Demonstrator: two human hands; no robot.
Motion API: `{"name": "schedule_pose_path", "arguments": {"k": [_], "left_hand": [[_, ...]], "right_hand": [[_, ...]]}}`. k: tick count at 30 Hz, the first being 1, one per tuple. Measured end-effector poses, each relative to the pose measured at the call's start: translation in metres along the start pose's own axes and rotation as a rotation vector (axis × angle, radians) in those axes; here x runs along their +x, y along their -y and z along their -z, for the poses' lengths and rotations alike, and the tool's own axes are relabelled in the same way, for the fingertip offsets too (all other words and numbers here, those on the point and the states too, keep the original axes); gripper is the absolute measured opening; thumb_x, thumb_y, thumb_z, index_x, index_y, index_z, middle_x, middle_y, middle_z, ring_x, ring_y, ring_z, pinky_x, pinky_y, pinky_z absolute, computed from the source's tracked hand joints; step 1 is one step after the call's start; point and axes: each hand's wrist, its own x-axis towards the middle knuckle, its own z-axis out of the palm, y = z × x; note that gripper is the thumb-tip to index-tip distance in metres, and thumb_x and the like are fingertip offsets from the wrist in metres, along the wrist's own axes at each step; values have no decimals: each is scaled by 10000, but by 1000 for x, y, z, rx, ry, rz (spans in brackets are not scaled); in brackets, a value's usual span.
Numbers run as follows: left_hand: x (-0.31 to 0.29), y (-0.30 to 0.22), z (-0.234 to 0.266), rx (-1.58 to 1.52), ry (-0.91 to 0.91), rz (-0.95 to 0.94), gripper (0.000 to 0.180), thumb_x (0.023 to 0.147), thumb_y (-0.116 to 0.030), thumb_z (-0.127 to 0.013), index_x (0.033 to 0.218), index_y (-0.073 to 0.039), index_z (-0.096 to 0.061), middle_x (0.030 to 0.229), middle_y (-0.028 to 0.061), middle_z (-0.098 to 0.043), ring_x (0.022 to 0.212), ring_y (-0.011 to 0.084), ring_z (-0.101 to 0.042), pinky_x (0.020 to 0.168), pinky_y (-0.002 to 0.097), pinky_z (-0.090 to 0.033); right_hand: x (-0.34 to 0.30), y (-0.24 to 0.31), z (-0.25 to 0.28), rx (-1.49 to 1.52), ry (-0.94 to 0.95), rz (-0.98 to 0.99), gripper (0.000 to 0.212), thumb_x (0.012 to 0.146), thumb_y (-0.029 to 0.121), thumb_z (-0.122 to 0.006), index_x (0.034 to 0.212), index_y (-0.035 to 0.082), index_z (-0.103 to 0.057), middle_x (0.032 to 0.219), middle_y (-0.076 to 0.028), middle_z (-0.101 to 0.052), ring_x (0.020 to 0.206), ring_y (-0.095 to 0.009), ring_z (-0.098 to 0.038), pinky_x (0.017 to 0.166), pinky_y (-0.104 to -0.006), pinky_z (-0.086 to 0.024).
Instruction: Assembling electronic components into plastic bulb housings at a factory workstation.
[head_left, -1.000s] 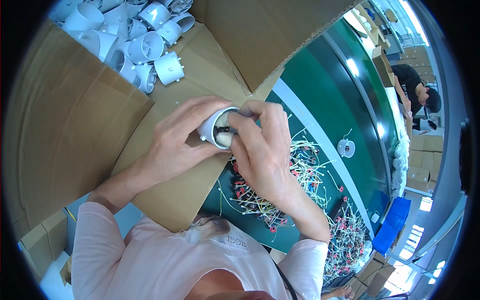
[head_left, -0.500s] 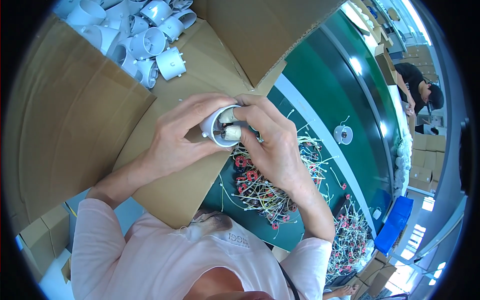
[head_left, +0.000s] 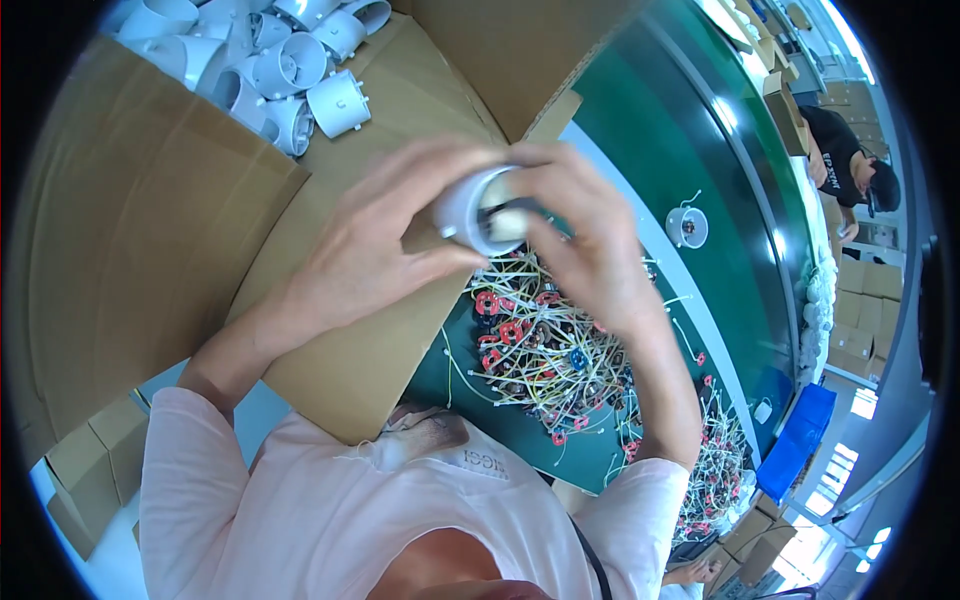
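My left hand (head_left: 375,235) is wrapped round a white round plastic housing (head_left: 460,212), its open end turned to the right. My right hand (head_left: 598,245) reaches into that opening, its thumb and finger in pale covers pinched together. A small dark part shows between those fingertips, blurred, so its kind is unclear. Just below the hands lies a heap of small wired parts (head_left: 550,345), with pale leads and red, black and blue pieces, on a green surface. Both hands are smeared by motion.
At the upper left an open cardboard box (head_left: 160,200) holds several white housings (head_left: 338,103). One housing with a wire (head_left: 687,227) stands on the green conveyor belt (head_left: 655,130) to the right. Beyond are a second wired heap (head_left: 715,470), a blue bin (head_left: 797,443) and a co-worker (head_left: 845,160).
Both hands and the housing have shifted right and slightly away from my body. My right fingers have drawn partly out of the housing, and a dark part now shows between them.
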Motion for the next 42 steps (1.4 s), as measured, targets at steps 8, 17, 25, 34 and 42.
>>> {"name": "schedule_pose_path", "arguments": {"k": [8, 17, 25, 34, 42], "left_hand": [[23, 46, 13, 1122, -57, -120, 376, 693, -86, -644, 1054, -38, -550, 1142, 146, -513, 1023, 323, -496, 842, 419, -407], [16, 44, 15, 815, 56, -145, 409, 698, -37, -621, 1096, -43, -527, 1134, 141, -503, 1034, 303, -499, 828, 390, -439], [3, 18, 2, 72, 236, 93, 560, 758, -45, -614, 1279, -117, -422, 1244, 136, -434, 1136, 331, -441, 908, 404, -404], [4, 0, 19, 264, 342, -9, 556, 709, 56, -585, 1233, -102, -488, 1254, 120, -453, 1110, 315, -450, 938, 372, -384], [1, 2, 26, 444, 272, -59, 471, 698, 47, -603, 1144, -87, -532, 1231, 107, -470, 1075, 308, -481, 903, 369, -410]], "right_hand": [[-60, -134, 96, -253, -222, -634, 219, 820, -12, -540, 1030, 20, -595, 936, -81, -616, 860, -120, -576, 766, -238, -444], [-54, 14, 38, -99, 159, -468, 194, 768, -3, -587, 960, 15, -600, 848, -118, -637, 754, -248, -636, 646, -306, -485], [-55, 20, -7, -449, 355, -419, 206, 758, 65, -617, 931, 40, -509, 782, -122, -559, 671, -303, -585, 550, -392, -451], [-64, 23, -8, -514, 341, -270, 254, 737, 26, -592, 976, 42, -507, 809, -115, -505, 731, -270, -560, 537, -389, -441], [-54, 62, 32, -737, 227, -97, 306, 734, -2, -596, 1033, 6, -530, 868, -121, -551, 675, -212, -581, 507, -291, -442]]}}
